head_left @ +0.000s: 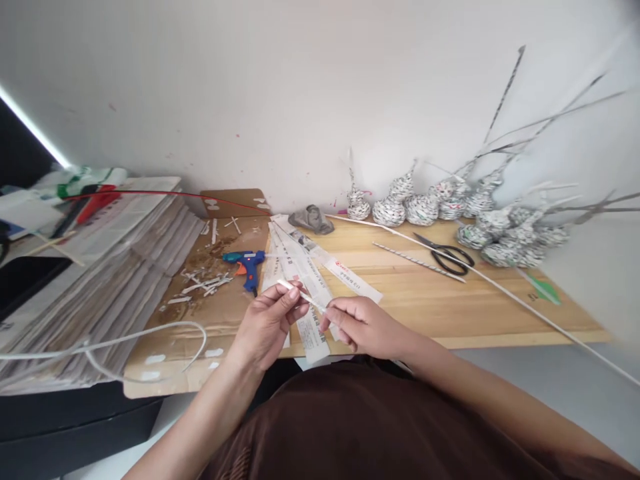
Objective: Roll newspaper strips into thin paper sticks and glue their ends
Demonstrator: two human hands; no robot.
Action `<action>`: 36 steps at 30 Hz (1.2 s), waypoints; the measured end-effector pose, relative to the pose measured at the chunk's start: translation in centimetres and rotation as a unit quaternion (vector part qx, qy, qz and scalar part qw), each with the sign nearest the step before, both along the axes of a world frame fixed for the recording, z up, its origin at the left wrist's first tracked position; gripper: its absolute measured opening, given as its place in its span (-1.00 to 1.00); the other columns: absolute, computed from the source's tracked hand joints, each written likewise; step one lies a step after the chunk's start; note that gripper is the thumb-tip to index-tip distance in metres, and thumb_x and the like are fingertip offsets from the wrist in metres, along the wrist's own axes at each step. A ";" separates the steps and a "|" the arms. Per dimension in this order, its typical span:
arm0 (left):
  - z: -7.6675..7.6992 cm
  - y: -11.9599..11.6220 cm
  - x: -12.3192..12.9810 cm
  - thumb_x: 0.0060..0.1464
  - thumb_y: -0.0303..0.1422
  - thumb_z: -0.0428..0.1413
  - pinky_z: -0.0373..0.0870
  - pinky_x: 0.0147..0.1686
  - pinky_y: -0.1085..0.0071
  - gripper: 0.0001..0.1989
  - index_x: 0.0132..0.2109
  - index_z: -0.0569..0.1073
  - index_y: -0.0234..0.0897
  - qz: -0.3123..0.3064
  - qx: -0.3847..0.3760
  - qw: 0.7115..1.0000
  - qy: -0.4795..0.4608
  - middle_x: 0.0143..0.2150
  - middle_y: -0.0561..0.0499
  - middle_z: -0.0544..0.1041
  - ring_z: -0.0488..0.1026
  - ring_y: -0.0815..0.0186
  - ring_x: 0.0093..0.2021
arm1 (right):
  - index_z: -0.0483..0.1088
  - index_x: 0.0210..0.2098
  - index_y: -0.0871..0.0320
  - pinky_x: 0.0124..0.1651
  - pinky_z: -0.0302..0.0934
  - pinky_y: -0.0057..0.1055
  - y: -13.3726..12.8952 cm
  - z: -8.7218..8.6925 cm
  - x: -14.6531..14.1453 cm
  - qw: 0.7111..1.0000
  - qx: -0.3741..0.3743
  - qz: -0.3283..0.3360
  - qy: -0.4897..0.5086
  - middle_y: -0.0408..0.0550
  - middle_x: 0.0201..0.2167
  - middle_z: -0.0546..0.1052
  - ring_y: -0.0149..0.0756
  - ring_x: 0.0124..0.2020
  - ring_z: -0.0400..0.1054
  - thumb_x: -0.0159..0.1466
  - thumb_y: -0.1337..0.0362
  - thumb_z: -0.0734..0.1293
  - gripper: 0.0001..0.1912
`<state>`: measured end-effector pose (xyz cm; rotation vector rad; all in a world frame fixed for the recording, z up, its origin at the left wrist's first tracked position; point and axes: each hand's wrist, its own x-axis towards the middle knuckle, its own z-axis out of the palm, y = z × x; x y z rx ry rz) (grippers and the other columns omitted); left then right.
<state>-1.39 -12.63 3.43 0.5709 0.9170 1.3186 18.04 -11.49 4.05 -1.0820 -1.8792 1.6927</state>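
Observation:
A thin white rolled paper stick [311, 300] spans the gap between my two hands. My left hand [273, 317] pinches it near its upper left end with thumb and fingers. The fingers of my right hand [357, 323] are closed on its lower right end. Printed newspaper strips [305, 273] lie fanned out on the table beneath and beyond my hands. Left of the strips rests a blue glue gun [253, 268] with an orange trigger, on brown cardboard.
Stacked newspaper [150, 247] stands at the left, a looped white cable [175, 325] before it. Paper scraps [207, 283] litter the cardboard. Black scissors [450, 259], a striped paper stick [417, 260], a long white rod [480, 272] and several woven gourd shapes [390, 211] are on the right.

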 end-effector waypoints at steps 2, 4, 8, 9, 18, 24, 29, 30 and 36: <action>0.0 -0.1 0.1 -0.15 -0.41 0.33 0.51 -0.37 0.58 -0.85 -0.39 0.54 -0.39 -0.011 0.002 1.000 -0.002 -0.27 0.04 0.51 0.47 0.49 -0.39 | 0.39 -0.30 0.22 -0.60 0.07 -0.54 0.3 -0.4 0.1 0.992 -0.109 0.024 0.061 -0.26 -0.69 0.23 -0.53 -0.72 0.10 0.34 -0.03 0.12 -0.55; 0.1 -0.2 0.1 -0.13 -0.40 0.33 0.50 -0.39 0.58 -0.85 -0.39 0.54 -0.38 -0.023 0.006 1.000 -0.004 -0.30 0.01 0.52 0.47 0.46 -0.37 | 0.39 -0.34 0.25 -0.63 0.06 -0.55 0.5 -0.7 0.2 0.975 -0.184 0.045 0.120 -0.29 -0.72 0.19 -0.54 -0.75 0.08 0.33 -0.01 0.15 -0.57; 0.1 -0.3 0.1 -0.09 -0.39 0.30 0.51 -0.37 0.57 -0.83 -0.31 0.55 -0.38 -0.028 -0.001 1.000 -0.004 -0.29 -0.04 0.56 0.51 0.41 -0.33 | 0.39 -0.37 0.26 -0.65 0.06 -0.56 0.7 -0.9 0.0 0.956 -0.240 0.051 0.159 -0.30 -0.74 0.17 -0.55 -0.77 0.07 0.33 0.03 0.17 -0.59; 0.1 -0.2 0.1 -0.09 -0.40 0.30 0.51 -0.36 0.57 -0.81 -0.27 0.55 -0.38 -0.026 -0.006 1.000 -0.006 -0.27 -0.05 0.57 0.53 0.40 -0.31 | 0.39 -0.37 0.26 -0.65 0.07 -0.56 0.6 -0.9 -0.1 0.962 -0.227 0.040 0.148 -0.30 -0.74 0.18 -0.55 -0.76 0.08 0.32 0.02 0.18 -0.59; -0.5 -0.2 0.2 -0.09 -0.47 0.29 0.51 -0.31 0.57 -0.74 -0.19 0.48 -0.35 -0.007 -0.020 0.999 -0.034 -0.30 -0.03 0.58 0.55 0.40 -0.31 | 0.42 -0.31 0.15 -0.52 0.06 -0.50 -0.3 0.0 -0.9 0.989 0.116 -0.061 -0.062 -0.20 -0.62 0.33 -0.47 -0.61 0.17 0.35 0.04 0.13 -0.63; -0.6 -0.6 -0.1 -0.11 -0.41 0.31 0.50 -0.34 0.55 -0.80 -0.32 0.46 -0.34 -0.003 -0.012 0.999 -0.030 -0.34 0.01 0.56 0.53 0.39 -0.32 | 0.36 -0.41 0.16 -0.48 -0.03 -0.46 -0.7 0.2 -1.2 0.963 0.233 -0.053 -0.124 -0.19 -0.62 0.30 -0.44 -0.58 0.13 0.36 0.10 0.12 -0.65; -0.4 -0.7 -0.2 -0.09 -0.39 0.30 0.50 -0.34 0.54 -0.81 -0.32 0.47 -0.34 -0.009 -0.003 1.000 -0.024 -0.30 0.00 0.56 0.52 0.40 -0.31 | 0.26 -0.49 0.15 -0.49 -0.08 -0.45 -0.9 0.2 -1.6 0.955 0.265 -0.048 -0.126 -0.22 -0.65 0.20 -0.45 -0.59 0.08 0.36 0.13 0.14 -0.65; -0.4 -0.7 -0.2 -0.08 -0.39 0.29 0.50 -0.33 0.55 -0.82 -0.32 0.47 -0.34 -0.010 0.001 1.000 -0.022 -0.29 -0.01 0.56 0.52 0.40 -0.30 | 0.24 -0.51 0.15 -0.49 -0.09 -0.45 -0.9 0.3 -1.6 0.952 0.272 -0.049 -0.128 -0.23 -0.66 0.19 -0.45 -0.59 0.07 0.35 0.13 0.14 -0.65; -0.2 -0.9 -0.4 -0.03 -0.41 0.26 0.49 -0.31 0.57 -0.87 -0.31 0.48 -0.35 -0.010 0.016 0.999 -0.026 -0.26 -0.02 0.55 0.51 0.39 -0.26 | 0.28 -0.48 0.15 -0.48 -0.02 -0.48 -0.9 0.5 -1.9 0.965 0.228 -0.042 -0.123 -0.22 -0.65 0.23 -0.45 -0.59 0.11 0.35 0.10 0.14 -0.65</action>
